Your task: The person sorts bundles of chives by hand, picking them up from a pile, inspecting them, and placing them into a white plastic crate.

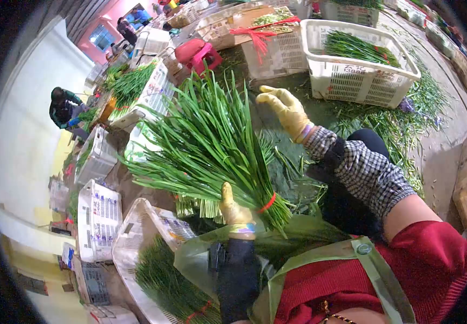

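Observation:
A large bunch of green garlic chives (212, 140) fans out in front of me, its leaf tips toward the upper left. Near its lower end a red band (267, 202) is wrapped round the stems. My left hand (237, 211), in a yellowish glove, is closed on the bunch with the thumb up; its other fingers are hidden beneath the leaves. To the right of the leaves, my gloved right hand (287, 112) is raised with fingers apart, holding nothing. Pale cut stems of more chives (204, 208) show under the bunch.
A white crate (363, 89) with banded chives stands at the upper right, another crate (131, 237) at the lower left. A pink stool (204, 56) is beyond the bunch. Loose leaves (406, 124) litter the floor. Another person (63, 108) works at the far left.

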Demonstrator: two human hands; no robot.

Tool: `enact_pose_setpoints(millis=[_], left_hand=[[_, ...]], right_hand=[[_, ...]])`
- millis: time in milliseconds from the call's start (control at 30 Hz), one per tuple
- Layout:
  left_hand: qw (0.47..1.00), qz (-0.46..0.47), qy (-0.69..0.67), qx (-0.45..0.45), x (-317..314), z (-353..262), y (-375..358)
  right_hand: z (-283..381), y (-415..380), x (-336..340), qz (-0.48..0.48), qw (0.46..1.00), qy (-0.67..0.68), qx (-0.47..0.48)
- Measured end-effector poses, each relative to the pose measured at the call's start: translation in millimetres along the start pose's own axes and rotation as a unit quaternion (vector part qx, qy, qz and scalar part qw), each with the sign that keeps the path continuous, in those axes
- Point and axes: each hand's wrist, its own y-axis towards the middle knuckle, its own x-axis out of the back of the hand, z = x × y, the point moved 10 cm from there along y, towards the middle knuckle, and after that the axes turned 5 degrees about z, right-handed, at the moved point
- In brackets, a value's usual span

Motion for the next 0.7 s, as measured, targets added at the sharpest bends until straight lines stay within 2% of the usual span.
enact_pose_setpoints(millis=[33,67,100,133,167,233,267,333,367,400,467,533,600,667,700], left_hand=[[1.0,0.008,-0.025,0.006,1,4,6],[0.999,0.014,-0.05,0.009,4,6,10],[0.998,0.02,-0.046,0.029,5,6,8],[0.999,0.01,-0.052,0.011,12,6,14],[0.998,0.0,-0.058,-0.007,18,5,19],[0.997,0.03,-0.074,-0.015,4,-4,20],[0.992,0.065,-0.111,0.0,-10,-4,15],[0.975,0.133,-0.168,0.06,-32,-1,5],[0.969,0.139,-0.186,0.08,-40,5,2],[0.984,0.094,-0.144,0.048,-39,0,0],[0.998,0.063,-0.026,0.009,-2,3,21],[0.99,0.1,-0.088,0.045,-21,-7,6],[0.99,0.13,-0.05,0.008,-43,-24,1],[0.977,0.075,0.117,-0.164,-50,-65,-12],[0.91,0.053,0.319,-0.258,-50,-84,-19]], right_hand=[[-7,-4,0,-0.009,0.999,0.038,-0.022],[-21,-9,0,0.011,0.999,0.0,-0.052],[-35,-18,-7,0.032,0.996,0.022,-0.075],[-47,-30,-16,0.054,0.993,0.044,-0.097],[-65,-45,-33,0.137,0.975,0.066,-0.164],[-80,-91,-71,0.307,0.904,0.066,-0.289],[-102,-113,-84,0.381,0.879,0.033,-0.283],[-59,-143,-115,0.483,0.828,0.085,-0.272],[-58,-155,-112,0.465,0.812,0.082,-0.344],[-69,-159,-124,0.446,0.81,0.156,-0.346],[-59,-154,-125,0.403,0.796,0.23,-0.389],[-59,-143,-118,0.376,0.801,0.246,-0.397],[-56,-141,-110,0.374,0.766,0.268,-0.449],[-31,-142,-113,0.328,0.733,0.363,-0.472],[-32,-144,-116,0.332,0.71,0.377,-0.494]])
